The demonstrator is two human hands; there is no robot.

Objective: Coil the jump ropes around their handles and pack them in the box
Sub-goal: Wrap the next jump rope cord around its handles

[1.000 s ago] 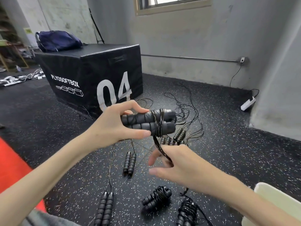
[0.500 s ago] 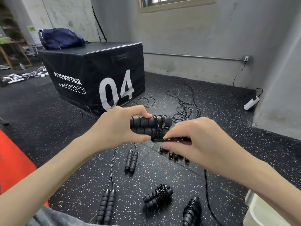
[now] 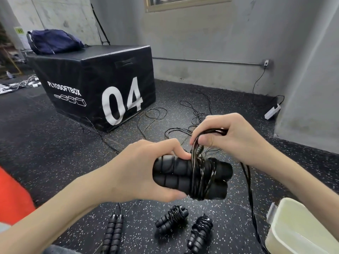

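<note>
A black plyo box point(image 3: 95, 85) with a navy bag point(image 3: 53, 41) on top fills the floor's point(image 3: 45, 143) far left; open speckled floor lies between it and the wall. Loose ropes point(image 3: 194, 114) tangle mid-floor. The pale storage box point(image 3: 293, 230) sits at the right. Two wound ropes point(image 3: 185, 224) lie nearby. The left hand point(image 3: 146, 173) grips paired handles point(image 3: 190, 177); the right hand point(image 3: 225, 136) pinches cord point(image 3: 201, 173) above.

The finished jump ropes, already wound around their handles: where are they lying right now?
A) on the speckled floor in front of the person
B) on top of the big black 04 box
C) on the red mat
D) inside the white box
A: two coiled jump ropes lie on the speckled floor below the hands, apart from the white box at the right, in which no rope shows.
</note>
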